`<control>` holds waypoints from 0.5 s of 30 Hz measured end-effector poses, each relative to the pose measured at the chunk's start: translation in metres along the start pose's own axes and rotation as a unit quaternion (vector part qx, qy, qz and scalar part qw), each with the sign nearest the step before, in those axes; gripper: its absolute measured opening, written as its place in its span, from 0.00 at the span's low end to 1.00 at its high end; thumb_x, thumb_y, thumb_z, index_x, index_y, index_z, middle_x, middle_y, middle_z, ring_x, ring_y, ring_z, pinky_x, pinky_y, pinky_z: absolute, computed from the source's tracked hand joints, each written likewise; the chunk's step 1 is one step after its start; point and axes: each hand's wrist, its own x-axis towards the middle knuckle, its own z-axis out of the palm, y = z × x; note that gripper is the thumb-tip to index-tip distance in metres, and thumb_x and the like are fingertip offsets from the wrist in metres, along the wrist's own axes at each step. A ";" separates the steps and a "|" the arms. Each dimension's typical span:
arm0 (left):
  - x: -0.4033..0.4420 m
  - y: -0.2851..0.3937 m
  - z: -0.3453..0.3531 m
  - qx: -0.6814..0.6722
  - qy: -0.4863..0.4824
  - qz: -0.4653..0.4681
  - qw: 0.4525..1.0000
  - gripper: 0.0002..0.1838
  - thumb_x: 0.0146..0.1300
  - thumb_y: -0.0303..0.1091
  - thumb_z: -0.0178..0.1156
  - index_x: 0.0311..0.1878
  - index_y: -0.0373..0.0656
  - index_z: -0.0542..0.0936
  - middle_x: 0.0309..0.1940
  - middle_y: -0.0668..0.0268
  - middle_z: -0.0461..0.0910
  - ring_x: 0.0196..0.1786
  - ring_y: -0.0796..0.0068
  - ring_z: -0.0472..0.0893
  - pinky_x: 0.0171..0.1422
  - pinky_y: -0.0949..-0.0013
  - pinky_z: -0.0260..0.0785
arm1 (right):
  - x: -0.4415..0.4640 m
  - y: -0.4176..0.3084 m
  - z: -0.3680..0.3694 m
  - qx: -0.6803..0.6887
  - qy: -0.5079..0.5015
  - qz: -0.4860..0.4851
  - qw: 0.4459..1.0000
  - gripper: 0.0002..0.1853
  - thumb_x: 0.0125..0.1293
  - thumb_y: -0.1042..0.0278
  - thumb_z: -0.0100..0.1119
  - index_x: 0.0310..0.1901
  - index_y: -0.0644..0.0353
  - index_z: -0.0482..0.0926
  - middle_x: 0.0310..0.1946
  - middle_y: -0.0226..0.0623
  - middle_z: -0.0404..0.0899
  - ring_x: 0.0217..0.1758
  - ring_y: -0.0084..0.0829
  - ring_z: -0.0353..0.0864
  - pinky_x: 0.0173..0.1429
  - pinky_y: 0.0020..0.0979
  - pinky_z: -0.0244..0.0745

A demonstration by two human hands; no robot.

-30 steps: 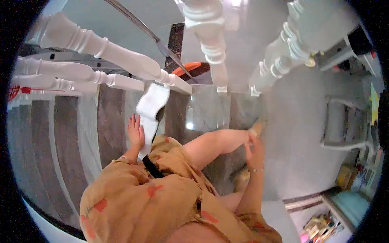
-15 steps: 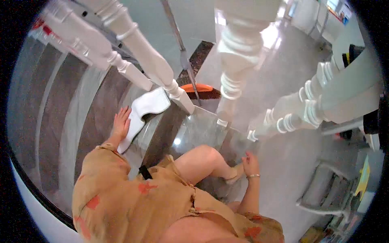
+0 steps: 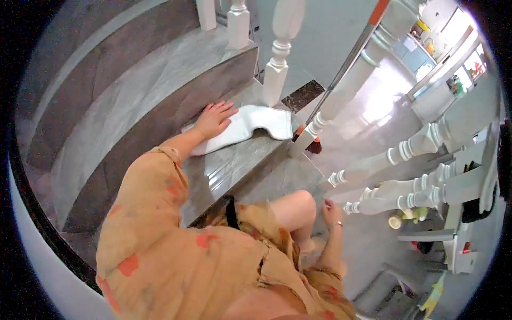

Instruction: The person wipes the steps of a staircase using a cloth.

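My left hand (image 3: 215, 120) rests with its fingers spread on the left part of a white curved cloth or pad (image 3: 256, 124). The pad lies on a grey marble stair step (image 3: 197, 186), and its right end reaches close to the base of a white baluster (image 3: 276, 74). Beyond my bent knee, my right hand (image 3: 331, 211) hangs low near the white railing posts, a bracelet on its wrist. Its fingers look curled, and whether they hold anything is too small to tell.
Curved stairs (image 3: 122, 96) rise at the left. A broom with a metal handle (image 3: 346, 66) leans by the railing. More white balusters (image 3: 410, 152) stand at the right, with a grey chair (image 3: 392, 290) at the lower right.
The view has turned to the right, bringing more of the room beyond the railing into sight. My left hand stays at the white pad, now further over its surface. My right hand remains low beside my leg.
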 end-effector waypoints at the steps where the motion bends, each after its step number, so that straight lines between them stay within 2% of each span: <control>1: -0.002 -0.002 0.002 -0.004 0.010 0.003 1.000 0.26 0.69 0.41 0.51 0.71 0.59 0.67 0.74 0.66 0.61 0.76 0.54 0.58 0.77 0.43 0.47 | -0.003 -0.018 0.002 -0.011 -0.007 0.012 1.000 0.18 0.63 0.63 0.62 0.52 0.63 0.80 0.43 0.47 0.84 0.48 0.38 0.85 0.52 0.35 0.77; 3: -0.002 -0.009 0.002 -0.017 0.025 0.002 1.000 0.26 0.69 0.41 0.51 0.71 0.59 0.68 0.74 0.65 0.61 0.76 0.55 0.57 0.77 0.43 0.46 | 0.002 -0.055 0.001 -0.040 0.048 -0.044 0.997 0.18 0.63 0.63 0.61 0.52 0.63 0.80 0.42 0.46 0.85 0.47 0.38 0.85 0.52 0.34 0.78; 5: -0.002 -0.012 0.005 -0.011 0.022 0.012 1.000 0.25 0.70 0.43 0.49 0.69 0.60 0.70 0.75 0.67 0.59 0.78 0.57 0.55 0.78 0.44 0.45 | 0.008 -0.096 0.000 0.070 0.093 -0.062 0.991 0.18 0.64 0.64 0.61 0.53 0.64 0.79 0.43 0.45 0.84 0.48 0.38 0.84 0.53 0.35 0.77; 7: -0.004 -0.012 0.008 -0.028 0.032 0.005 0.999 0.24 0.70 0.43 0.49 0.69 0.60 0.69 0.75 0.67 0.59 0.78 0.57 0.54 0.78 0.44 0.45 | 0.006 -0.167 -0.008 0.063 0.105 -0.086 0.989 0.18 0.63 0.64 0.63 0.53 0.61 0.79 0.47 0.44 0.83 0.49 0.43 0.83 0.55 0.38 0.75; 9: -0.010 -0.007 0.003 -0.021 0.023 -0.001 1.000 0.25 0.70 0.43 0.49 0.70 0.59 0.68 0.75 0.66 0.58 0.78 0.57 0.53 0.78 0.42 0.45 | 0.029 -0.207 0.002 0.015 0.136 -0.219 0.966 0.19 0.63 0.65 0.64 0.55 0.60 0.78 0.50 0.45 0.81 0.54 0.43 0.81 0.58 0.38 0.73; 13: -0.031 -0.001 0.015 0.002 0.054 -0.017 0.998 0.25 0.70 0.44 0.48 0.71 0.59 0.67 0.76 0.65 0.56 0.78 0.55 0.53 0.77 0.41 0.45 | 0.049 -0.324 0.008 0.055 0.069 -0.286 0.954 0.23 0.66 0.60 0.60 0.60 0.62 0.73 0.57 0.51 0.76 0.63 0.47 0.73 0.65 0.41 0.67; 15: -0.072 0.020 0.001 0.025 0.029 -0.028 0.999 0.26 0.70 0.43 0.49 0.71 0.60 0.67 0.77 0.64 0.55 0.78 0.52 0.51 0.78 0.41 0.44 | 0.074 -0.355 0.029 0.062 0.084 -0.327 0.939 0.31 0.68 0.50 0.56 0.66 0.62 0.67 0.64 0.55 0.69 0.68 0.55 0.66 0.70 0.44 0.61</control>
